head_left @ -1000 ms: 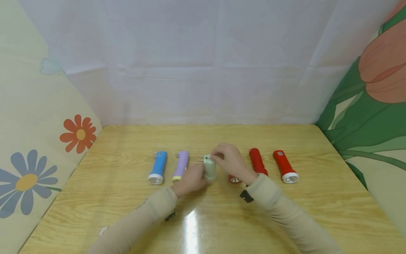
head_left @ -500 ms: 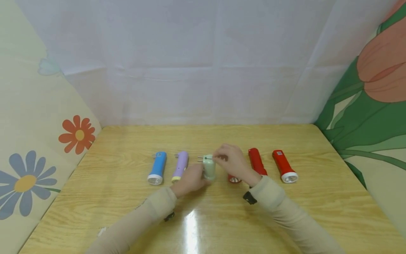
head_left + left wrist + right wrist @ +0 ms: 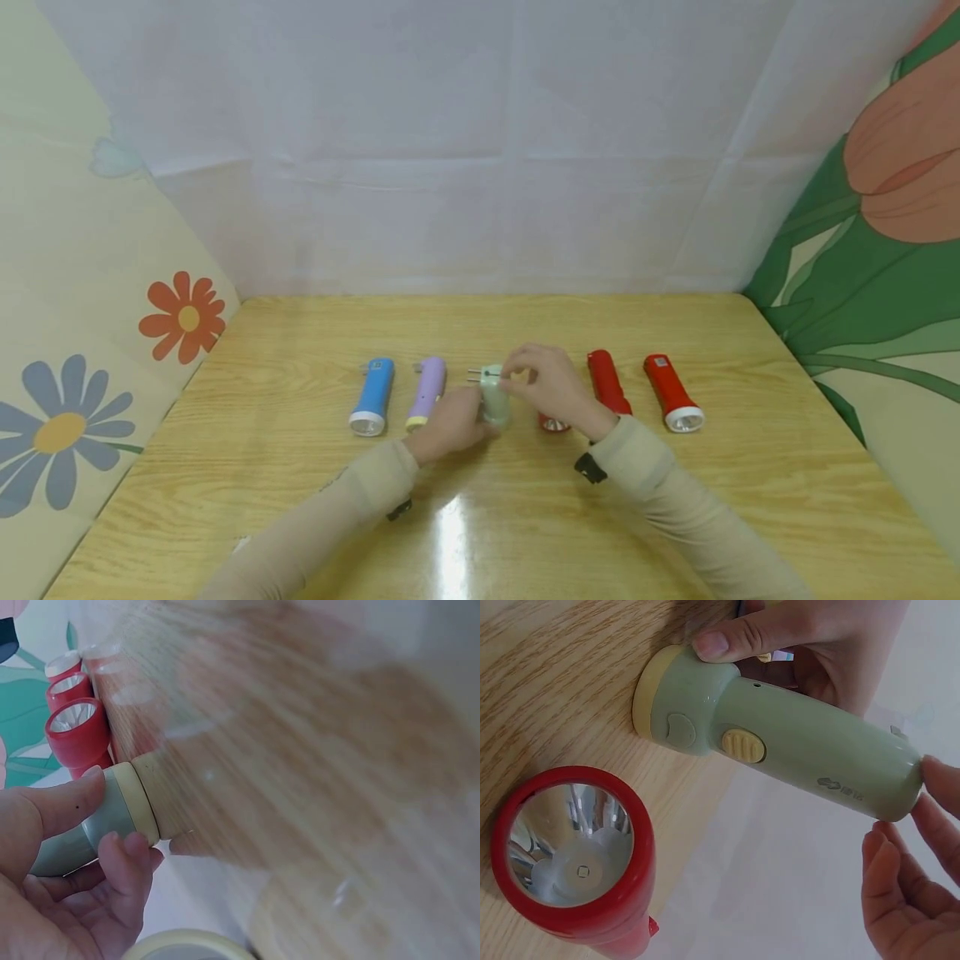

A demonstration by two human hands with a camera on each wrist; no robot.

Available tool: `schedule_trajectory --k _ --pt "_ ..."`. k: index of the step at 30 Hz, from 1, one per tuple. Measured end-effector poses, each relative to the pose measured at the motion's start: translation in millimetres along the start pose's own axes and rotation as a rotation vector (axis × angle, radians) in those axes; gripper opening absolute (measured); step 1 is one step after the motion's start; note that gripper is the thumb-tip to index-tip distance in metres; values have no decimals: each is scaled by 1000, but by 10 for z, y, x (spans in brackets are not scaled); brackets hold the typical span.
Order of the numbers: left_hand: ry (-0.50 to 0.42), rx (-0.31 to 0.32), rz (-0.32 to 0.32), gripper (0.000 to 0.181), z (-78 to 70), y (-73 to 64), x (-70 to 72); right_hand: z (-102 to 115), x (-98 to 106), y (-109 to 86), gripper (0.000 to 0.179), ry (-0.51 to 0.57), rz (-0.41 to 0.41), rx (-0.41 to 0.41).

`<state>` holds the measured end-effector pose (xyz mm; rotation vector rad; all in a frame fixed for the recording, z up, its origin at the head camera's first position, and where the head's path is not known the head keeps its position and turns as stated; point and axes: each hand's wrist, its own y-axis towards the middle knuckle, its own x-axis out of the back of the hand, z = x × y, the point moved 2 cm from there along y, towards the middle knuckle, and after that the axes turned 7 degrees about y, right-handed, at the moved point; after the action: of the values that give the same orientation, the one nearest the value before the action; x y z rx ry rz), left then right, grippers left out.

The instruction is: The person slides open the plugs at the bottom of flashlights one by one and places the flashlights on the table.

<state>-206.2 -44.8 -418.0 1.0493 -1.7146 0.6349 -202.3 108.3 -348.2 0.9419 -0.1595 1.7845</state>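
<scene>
A pale green flashlight (image 3: 496,402) with a cream rim stands upright, head down on the table, its two metal prongs (image 3: 474,375) jutting left near the top. My left hand (image 3: 453,419) grips it low; in the right wrist view the left thumb (image 3: 712,646) lies by the head. Fingertips of my right hand (image 3: 551,385) pinch the tail end, as the right wrist view shows. A cream slide switch (image 3: 743,745) faces that camera. In the left wrist view the fingers wrap the green flashlight (image 3: 111,814) just above its cream rim.
Left of the hands lie a blue flashlight (image 3: 374,392) and a purple flashlight (image 3: 430,387). To the right are a partly hidden red flashlight (image 3: 553,423), a second red flashlight (image 3: 609,383) and a white-rimmed red flashlight (image 3: 671,390). Cloth (image 3: 480,225) hangs behind the table (image 3: 420,321).
My right hand shifts very slightly at the tail end, its fingers changing position a little. The left hand and the green flashlight stay almost where they were.
</scene>
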Motion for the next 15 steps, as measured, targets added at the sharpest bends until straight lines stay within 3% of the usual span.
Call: schedule_trajectory --k 15 --pt "-63 3 45 38 14 28 1 -26 0 26 6 7 -12 3"
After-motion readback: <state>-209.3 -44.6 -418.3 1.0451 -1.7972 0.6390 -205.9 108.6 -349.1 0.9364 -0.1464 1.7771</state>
